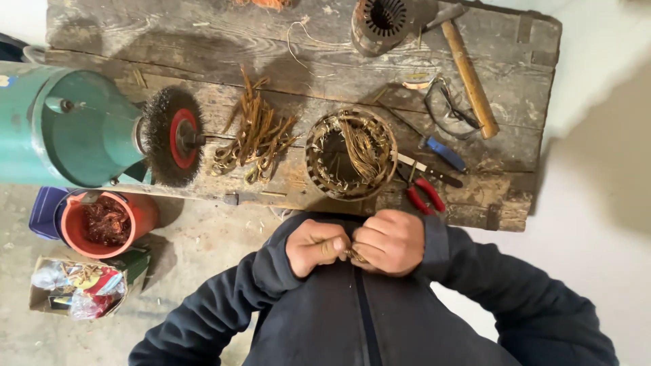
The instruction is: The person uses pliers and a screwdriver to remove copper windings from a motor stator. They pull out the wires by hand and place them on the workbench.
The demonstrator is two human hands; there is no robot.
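Close to my chest, my left hand [315, 246] and my right hand [388, 241] are pressed together, both closed around a small bunch of copper wire [355, 255] held between them. Only a bit of the wire shows between the fingers. Just beyond my hands, on the worn wooden bench [203, 61], stands a round motor stator [350, 154] with copper windings sticking out of its core. To its left lies a heap of pulled copper wire strands [254, 135].
A green bench grinder [74, 125] with a wire brush wheel [173, 135] sits at left. Red-handled pliers [424, 195], a blue-handled tool [444, 154], a hammer [469, 78] and a second stator [380, 24] lie on the bench. An orange bucket of copper scrap [105, 222] stands on the floor.
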